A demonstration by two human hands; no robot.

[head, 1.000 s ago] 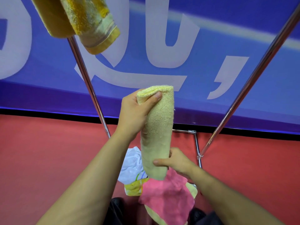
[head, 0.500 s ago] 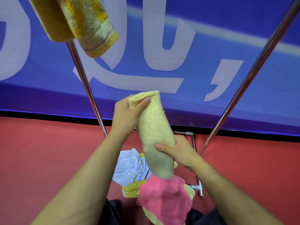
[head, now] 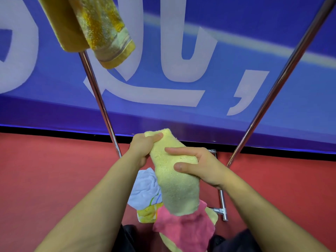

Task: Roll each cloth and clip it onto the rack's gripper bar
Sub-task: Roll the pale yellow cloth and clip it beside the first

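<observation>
Both my hands grip the rolled pale-yellow towel, its long axis near upright: left hand pinching the top end, right hand wrapped round the middle. The clipped yellow towels hang well above, up-left.

Scene was evenly and brightly lit, light seemingly from overhead and diffuse; no hard shadows on the red floor. Colours ran saturated, with the blue banner glowing slightly along its bottom edge. Thin specular streaks ran down the 2 chrome rack poles. Wide-angle distortion splayed the poles outward toward the top corners. The hanging yellow towels at top left were soft and smeared, out of focus or motion-blurred. The rolled pale cloth at centre was sharp enough to show terry texture. Banner lettering edges looked soft.
</observation>
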